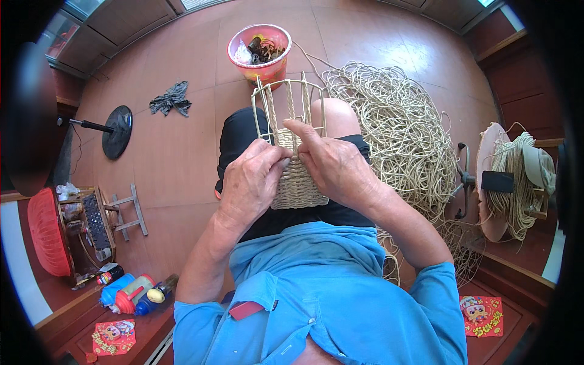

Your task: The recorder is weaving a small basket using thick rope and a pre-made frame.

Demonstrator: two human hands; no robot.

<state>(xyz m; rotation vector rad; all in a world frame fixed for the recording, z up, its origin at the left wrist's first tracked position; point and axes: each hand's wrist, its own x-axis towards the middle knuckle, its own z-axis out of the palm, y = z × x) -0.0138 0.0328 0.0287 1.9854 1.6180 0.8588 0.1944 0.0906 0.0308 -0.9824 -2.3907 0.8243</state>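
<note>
The largest risk, as I judge it, sits in the big, loose heap of pale tan cord (395,134) at the upper right of the frame: its loops cross so thickly that any length drawn from it could knot or snag. Next in size, the tan, half-woven basket (301,191) in the centre of the frame rests on the lap over the black shorts (243,131) and could tip or twist if the knees shift or one hand pushes harder than the other. Its thin, pale upright rods (289,97) stand bare above the weave, and sideways pressure could bend them out of line; smallest of all, a row left slack at the fingertips could loosen and leave a gap. The basket lies between the two hands, its woven wall below and between them, the bare rods rising beyond toward the top of the frame. The left hand (252,173), left of centre, pinches thumb and fingertips together on the basket's weaving edge. The right hand (340,167), right of centre, stretches its index finger across the rods, its thumb near the weave; whether it grips a strand I cannot tell.
</note>
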